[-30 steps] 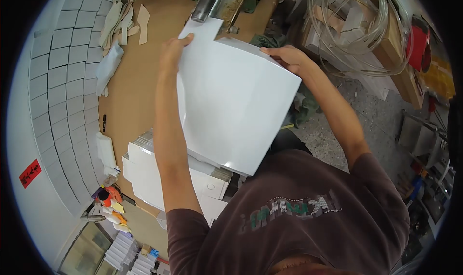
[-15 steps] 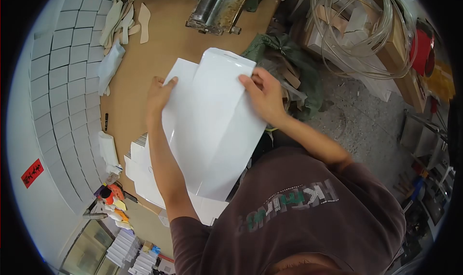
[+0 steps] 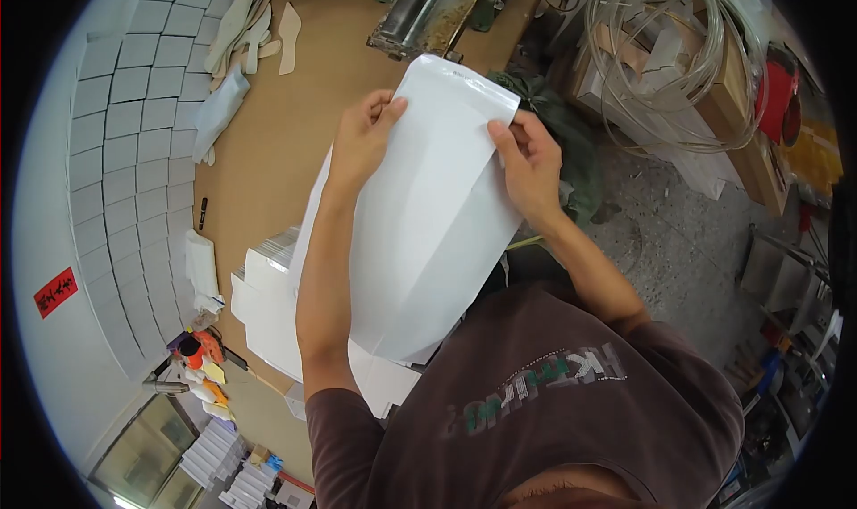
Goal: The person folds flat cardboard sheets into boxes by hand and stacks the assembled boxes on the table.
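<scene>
A large glossy white sheet [image 3: 428, 196] with a curled far edge and a crease along its right part is held up in front of my body. My left hand [image 3: 366, 138] is closed on its left edge, thumb on top. On the right edge, near the far corner, my right hand [image 3: 531, 165] pinches it, the thumb on the upper face and the fingers behind. Under the left forearm lie white card pieces [image 3: 268, 304] in a stack, partly covered by the arm and the sheet.
A roller machine [image 3: 428, 18] stands at the table's far end. Pale insole-shaped pieces [image 3: 288, 40] and stacked white boxes [image 3: 125, 120] line the left. A black marker [image 3: 203, 212] lies on the brown table [image 3: 268, 143]. Clear coiled tubing [image 3: 616, 89] hangs at the right.
My left hand has shifted its hold from a lower layer at the left to the upper sheet's left edge. Both hands and the sheet now appear farther right.
</scene>
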Demonstrator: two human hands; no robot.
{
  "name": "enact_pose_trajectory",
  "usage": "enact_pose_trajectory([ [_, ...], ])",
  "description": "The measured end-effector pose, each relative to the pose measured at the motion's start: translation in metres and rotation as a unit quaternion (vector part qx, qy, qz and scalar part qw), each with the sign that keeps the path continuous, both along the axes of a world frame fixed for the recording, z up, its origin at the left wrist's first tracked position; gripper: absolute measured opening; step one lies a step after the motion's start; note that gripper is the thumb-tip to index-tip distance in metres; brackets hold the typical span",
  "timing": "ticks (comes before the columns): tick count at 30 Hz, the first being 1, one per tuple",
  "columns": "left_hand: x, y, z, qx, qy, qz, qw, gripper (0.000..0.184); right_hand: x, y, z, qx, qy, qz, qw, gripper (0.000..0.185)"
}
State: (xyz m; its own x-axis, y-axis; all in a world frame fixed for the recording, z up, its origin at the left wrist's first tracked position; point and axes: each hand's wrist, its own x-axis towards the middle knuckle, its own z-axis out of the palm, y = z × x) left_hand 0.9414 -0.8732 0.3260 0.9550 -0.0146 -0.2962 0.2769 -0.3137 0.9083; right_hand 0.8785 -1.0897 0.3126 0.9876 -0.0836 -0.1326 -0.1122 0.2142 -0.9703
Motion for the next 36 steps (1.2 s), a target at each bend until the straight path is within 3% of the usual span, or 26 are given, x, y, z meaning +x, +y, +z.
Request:
enact_pose_trajectory([
  [2,0.023,-0.001,-0.017,0.027,-0.032,-0.009,0.999,0.027,0.021,-0.012,0.002,-0.029,0.094,0.047,0.994,0.026],
  [7,0.068,0.009,-0.049,0.055,-0.042,-0.013,0.998,0.028,0.056,-0.006,-0.058,-0.19,0.035,0.086,0.977,0.046],
  [10,0.082,0.032,-0.074,0.12,-0.036,-0.022,0.992,0.032,0.066,0.01,-0.051,-0.177,0.109,0.114,0.972,0.045],
  [13,0.089,0.05,-0.069,0.142,-0.03,0.044,0.988,0.035,0.084,0.034,-0.054,-0.229,0.08,0.107,0.964,0.043],
  [20,0.132,0.132,-0.081,0.104,0.073,0.057,0.99,0.028,0.126,0.102,-0.046,-0.331,0.043,0.116,0.936,0.041],
  [23,0.132,0.145,-0.069,0.141,0.095,0.103,0.98,0.022,0.143,0.113,-0.035,-0.296,0.052,0.177,0.937,0.039],
  [26,0.122,0.162,-0.061,0.193,0.107,0.089,0.971,0.021,0.119,0.105,-0.028,-0.325,-0.017,0.232,0.917,0.037],
  [29,0.106,0.169,-0.045,0.35,0.139,0.026,0.926,0.022,0.076,0.08,-0.048,-0.197,0.039,0.211,0.957,0.045],
  [31,0.105,0.12,-0.003,0.474,0.252,-0.077,0.84,0.035,0.052,0.074,-0.045,-0.013,0.106,0.118,0.987,0.049],
  [32,0.106,0.121,-0.021,0.548,0.205,-0.125,0.801,0.034,0.04,0.07,-0.041,0.079,0.139,0.066,0.985,0.051],
  [33,0.106,0.124,-0.052,0.617,0.153,-0.172,0.753,0.034,0.031,0.065,-0.029,0.06,0.107,0.051,0.991,0.047],
  [34,0.091,0.127,-0.084,0.637,-0.043,-0.151,0.755,0.033,0.025,0.058,-0.011,0.04,0.074,0.037,0.996,0.043],
  [36,0.069,0.104,-0.078,0.509,-0.157,-0.163,0.83,0.031,0.022,0.049,-0.003,0.024,0.038,0.015,0.999,0.037],
])
